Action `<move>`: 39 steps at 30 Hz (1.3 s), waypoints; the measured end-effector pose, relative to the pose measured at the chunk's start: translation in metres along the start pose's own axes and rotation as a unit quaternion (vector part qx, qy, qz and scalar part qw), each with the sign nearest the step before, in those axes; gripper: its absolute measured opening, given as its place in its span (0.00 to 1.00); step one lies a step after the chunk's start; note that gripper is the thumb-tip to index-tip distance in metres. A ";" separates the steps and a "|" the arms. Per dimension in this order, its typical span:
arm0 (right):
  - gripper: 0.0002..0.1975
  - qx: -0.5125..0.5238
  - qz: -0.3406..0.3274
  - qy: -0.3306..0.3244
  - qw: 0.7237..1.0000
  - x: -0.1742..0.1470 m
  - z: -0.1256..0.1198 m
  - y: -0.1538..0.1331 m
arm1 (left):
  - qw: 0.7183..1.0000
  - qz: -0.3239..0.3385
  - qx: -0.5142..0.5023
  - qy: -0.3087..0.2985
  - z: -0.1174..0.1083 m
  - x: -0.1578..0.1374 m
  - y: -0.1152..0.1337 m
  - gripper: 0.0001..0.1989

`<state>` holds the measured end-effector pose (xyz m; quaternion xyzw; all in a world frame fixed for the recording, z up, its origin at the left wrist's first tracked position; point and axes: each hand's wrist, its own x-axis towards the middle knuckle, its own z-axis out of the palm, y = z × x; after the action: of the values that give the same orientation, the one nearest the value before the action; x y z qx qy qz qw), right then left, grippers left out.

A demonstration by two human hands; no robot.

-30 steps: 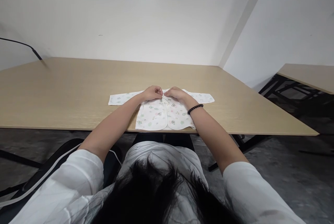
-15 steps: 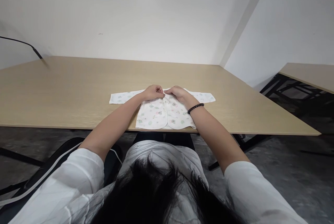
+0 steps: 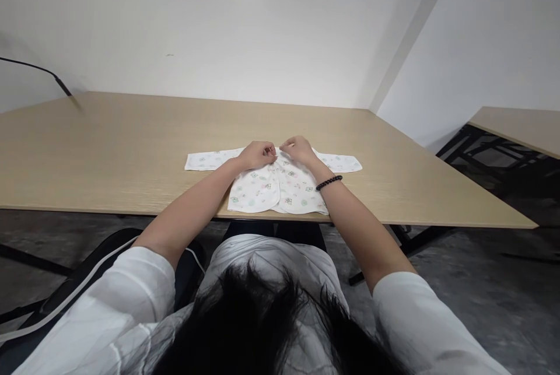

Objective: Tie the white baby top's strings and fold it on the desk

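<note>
A small white baby shirt (image 3: 256, 191) with a printed pattern lies spread at the table's front edge, its sleeves out to both sides and its front opening facing up. My left hand (image 3: 259, 155) pinches the cloth near the top of the front opening, fingers curled. Just right of it, my right hand (image 3: 298, 149) has thumb and fingertips brought together at the other front edge near the neckline. The fingertips are small in view, and any fastener between them cannot be made out. A black bead bracelet (image 3: 329, 182) circles my right wrist.
The light wooden table (image 3: 131, 142) reaches back to a white wall (image 3: 227, 42). A thin black gooseneck stem (image 3: 61, 84) rises at the far left. Another table (image 3: 520, 127) stands at the right. A white cable (image 3: 79, 281) runs over a dark seat at lower left.
My right hand has shifted slightly up and its fingers have drawn together. The shirt's two front panels now overlap at the lower hem, where a gap showed before. My left hand has barely moved.
</note>
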<state>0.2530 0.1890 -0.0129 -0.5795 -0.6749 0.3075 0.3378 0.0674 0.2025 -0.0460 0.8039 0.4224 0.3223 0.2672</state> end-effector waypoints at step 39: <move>0.14 -0.171 -0.064 -0.283 0.941 -0.024 -0.007 -0.013 | 0.968 -0.034 -0.068 -0.238 -0.028 -0.008 0.014 0.15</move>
<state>0.2538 0.1634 -0.0010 -0.4727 -0.8210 0.3167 0.0475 0.0502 0.1931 -0.0208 0.8226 0.3508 0.1400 0.4249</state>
